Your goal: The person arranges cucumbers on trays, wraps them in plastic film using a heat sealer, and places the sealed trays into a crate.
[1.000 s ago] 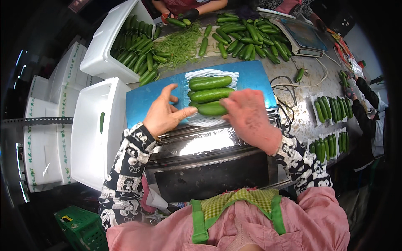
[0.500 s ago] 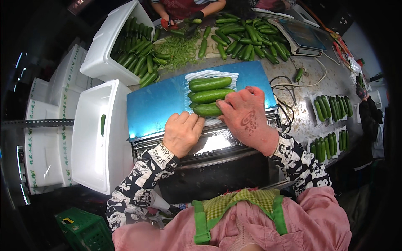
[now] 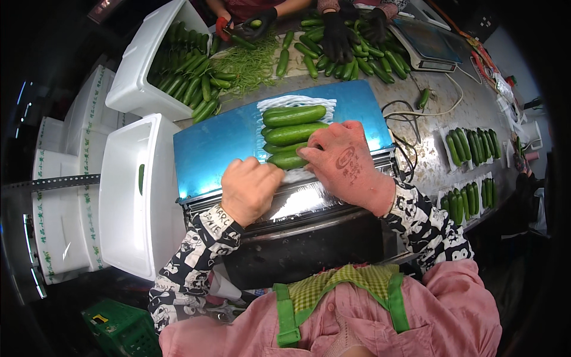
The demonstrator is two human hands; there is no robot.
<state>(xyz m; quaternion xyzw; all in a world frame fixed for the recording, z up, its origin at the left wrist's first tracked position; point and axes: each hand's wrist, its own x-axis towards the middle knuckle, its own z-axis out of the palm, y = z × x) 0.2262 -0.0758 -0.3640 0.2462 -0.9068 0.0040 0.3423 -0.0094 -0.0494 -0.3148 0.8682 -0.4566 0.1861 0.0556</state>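
Several green cucumbers (image 3: 294, 133) lie crosswise in a row on a white foam net (image 3: 297, 101), on the blue plate (image 3: 220, 146) of a wrapping machine. My bare left hand (image 3: 252, 189) is closed, knuckles up, at the plate's front edge left of the nearest cucumber (image 3: 286, 160). My right hand (image 3: 348, 166), in a pink glove, has thumb and fingers pinched together at that cucumber's right end. What either hand pinches is hidden. Shiny clear film (image 3: 300, 199) stretches along the machine's front, below and between my hands.
A white foam box (image 3: 128, 196) with one cucumber stands left; another (image 3: 140, 65) lies tipped, full of cucumbers. Across the table, co-workers' gloved hands (image 3: 339, 41) are at a cucumber pile (image 3: 380, 62). Packed cucumbers (image 3: 473, 146) lie right, near cables (image 3: 410, 119) and a scale (image 3: 425, 44).
My left hand has shifted slightly left, away from the cucumbers; my right hand stays by the nearest cucumber's end. A co-worker's dark-gloved hands have come in over the far pile.
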